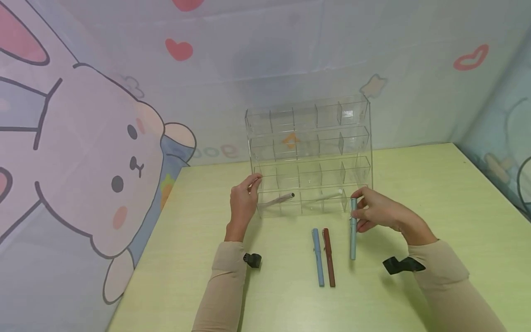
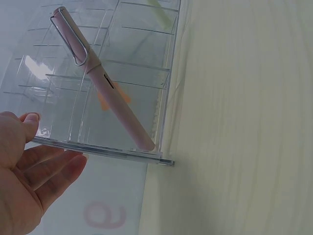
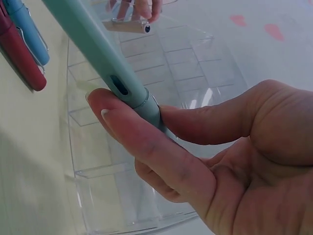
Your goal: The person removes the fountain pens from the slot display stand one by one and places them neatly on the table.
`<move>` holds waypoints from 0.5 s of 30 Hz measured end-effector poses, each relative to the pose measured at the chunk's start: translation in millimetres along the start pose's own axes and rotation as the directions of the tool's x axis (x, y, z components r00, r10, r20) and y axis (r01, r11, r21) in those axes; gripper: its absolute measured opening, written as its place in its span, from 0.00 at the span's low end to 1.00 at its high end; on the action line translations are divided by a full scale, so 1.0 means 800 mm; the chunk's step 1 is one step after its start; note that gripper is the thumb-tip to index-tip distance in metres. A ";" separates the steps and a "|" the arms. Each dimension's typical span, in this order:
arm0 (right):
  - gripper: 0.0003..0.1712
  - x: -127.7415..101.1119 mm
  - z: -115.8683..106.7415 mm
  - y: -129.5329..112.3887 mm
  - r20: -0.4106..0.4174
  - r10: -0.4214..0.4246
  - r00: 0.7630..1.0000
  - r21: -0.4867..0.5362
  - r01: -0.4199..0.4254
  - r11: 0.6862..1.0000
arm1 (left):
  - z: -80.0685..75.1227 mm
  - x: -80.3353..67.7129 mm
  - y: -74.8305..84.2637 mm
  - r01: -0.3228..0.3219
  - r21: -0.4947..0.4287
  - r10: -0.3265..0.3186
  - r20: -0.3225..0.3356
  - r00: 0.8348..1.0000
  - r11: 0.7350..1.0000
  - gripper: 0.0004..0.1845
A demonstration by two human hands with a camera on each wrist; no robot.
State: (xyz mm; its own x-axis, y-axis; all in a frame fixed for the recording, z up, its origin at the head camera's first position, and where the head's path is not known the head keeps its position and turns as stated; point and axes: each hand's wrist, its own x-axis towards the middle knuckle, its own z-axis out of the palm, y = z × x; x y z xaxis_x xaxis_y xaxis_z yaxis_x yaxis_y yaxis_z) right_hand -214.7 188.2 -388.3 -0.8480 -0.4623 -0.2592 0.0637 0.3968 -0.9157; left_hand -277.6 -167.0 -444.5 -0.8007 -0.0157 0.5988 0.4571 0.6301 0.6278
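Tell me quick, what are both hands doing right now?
Left hand: open, fingers resting against the clear organizer.
Right hand: pinching the teal pen.

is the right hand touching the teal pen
Touching. The right wrist view shows the right hand pinching the teal pen between thumb and fingers, with no gap; the head view agrees.

Both arms wore snug beige sleeves reaching down to the wrists, the cuffs slightly bunched. A small black strap sat at the wrist behind the left hand [image 1: 242, 203], lower centre of the head view, and a longer black strap behind the right hand [image 1: 379, 213]. Both hands were bare.
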 end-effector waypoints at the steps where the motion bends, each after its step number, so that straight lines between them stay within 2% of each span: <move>1: 0.31 0.001 0.001 0.001 0.002 0.005 1.000 0.004 -0.005 1.000 | 0.000 0.000 0.000 -0.002 0.000 0.002 -0.002 1.000 1.000 0.11; 15: 0.31 0.014 0.019 0.013 0.036 0.033 0.999 -0.002 -0.033 0.999 | -0.001 0.000 0.003 0.008 0.005 -0.008 -0.003 1.000 1.000 0.11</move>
State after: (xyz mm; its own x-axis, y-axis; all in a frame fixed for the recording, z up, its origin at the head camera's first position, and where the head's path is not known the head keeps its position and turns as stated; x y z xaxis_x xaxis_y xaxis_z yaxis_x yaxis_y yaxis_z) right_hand -215.7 175.2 -405.3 -0.8260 -0.4770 -0.3003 0.0904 0.4138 -0.9059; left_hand -276.5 -166.0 -442.6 -0.8029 -0.0233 0.5956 0.4489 0.6339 0.6298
